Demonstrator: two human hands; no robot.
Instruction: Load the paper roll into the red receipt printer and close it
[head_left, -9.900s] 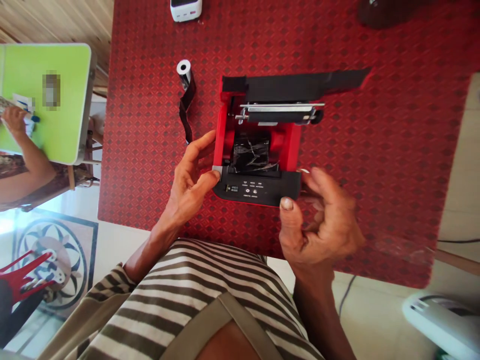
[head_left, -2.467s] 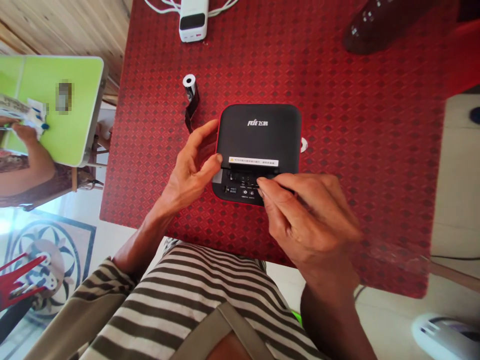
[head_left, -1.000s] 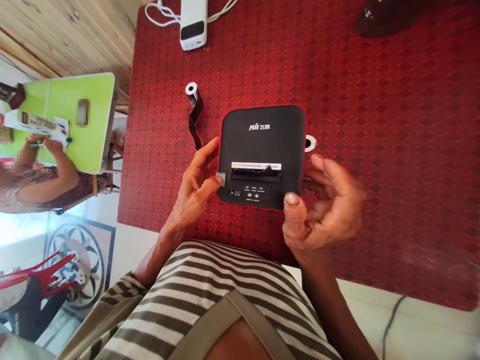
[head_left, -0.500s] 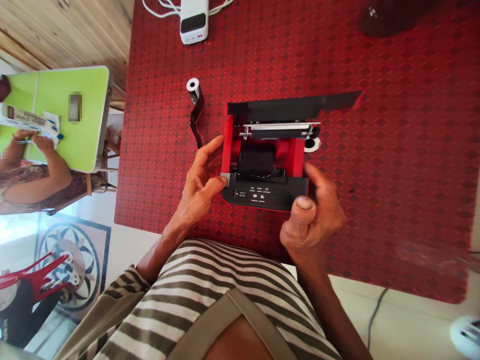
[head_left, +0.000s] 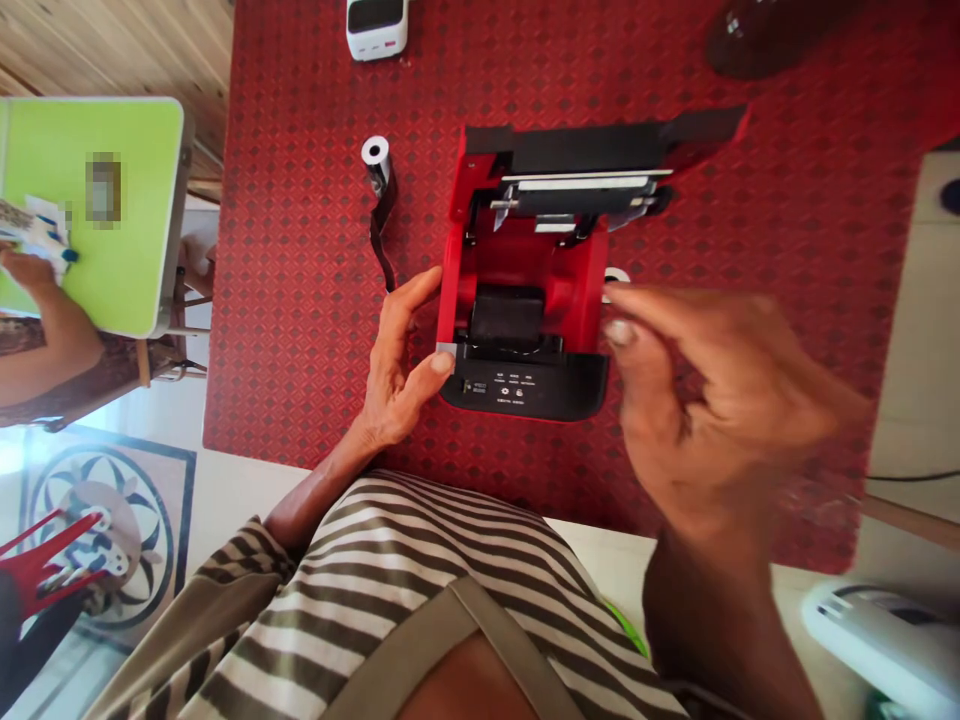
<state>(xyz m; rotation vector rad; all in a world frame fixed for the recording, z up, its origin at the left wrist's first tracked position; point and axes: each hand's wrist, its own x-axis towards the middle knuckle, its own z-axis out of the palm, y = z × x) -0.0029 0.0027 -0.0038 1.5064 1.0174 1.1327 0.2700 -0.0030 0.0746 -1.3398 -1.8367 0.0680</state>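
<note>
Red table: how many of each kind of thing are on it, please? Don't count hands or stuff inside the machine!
Red-and-black machine: 1
White-ended rolls: 2 (one trailing a dark strip, the other partly hidden)
White device: 1
Dark bottle-like thing, cut off by the picture's edge: 1
Total: 5

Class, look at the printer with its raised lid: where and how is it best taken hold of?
Probably by the base, with a grip on each red side wall, coming from left and right. The base is boxy with straight sides; the left hand is at one. I'd keep off the raised lid, since it stands open at the far end with its roller exposed.
</note>
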